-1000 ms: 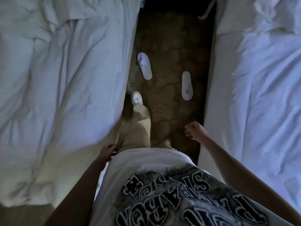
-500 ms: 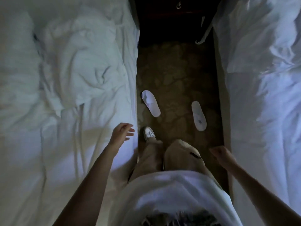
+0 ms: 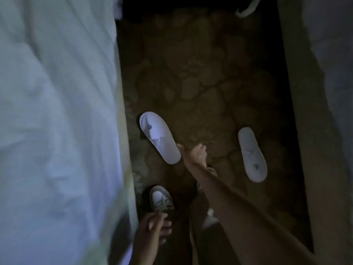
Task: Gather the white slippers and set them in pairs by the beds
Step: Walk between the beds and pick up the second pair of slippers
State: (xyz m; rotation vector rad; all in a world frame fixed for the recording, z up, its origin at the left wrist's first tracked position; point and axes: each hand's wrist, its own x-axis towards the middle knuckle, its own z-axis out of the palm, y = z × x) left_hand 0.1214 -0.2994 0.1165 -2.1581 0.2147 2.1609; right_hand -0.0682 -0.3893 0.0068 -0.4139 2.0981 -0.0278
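Two white slippers lie apart on the dark patterned carpet between two beds. The left slipper (image 3: pixel 159 137) lies at an angle near the left bed (image 3: pixel 57 121). The right slipper (image 3: pixel 252 153) lies closer to the right bed (image 3: pixel 332 73). My right hand (image 3: pixel 194 154) reaches down with fingers apart, its fingertips right beside the left slipper's near end, holding nothing. My left hand (image 3: pixel 154 228) hangs low by the left bed's edge, fingers loosely apart and empty.
My sneaker (image 3: pixel 160 197) stands on the carpet just behind the left slipper. The aisle of carpet (image 3: pixel 200 73) runs forward between the beds into darkness. A white strip (image 3: pixel 246 8) hangs at the far top right. The picture is dim and blurred.
I have bent down and moved closer to the slippers. My right hand swung from my right side forward to the left slipper. My left hand dropped from the bed edge.
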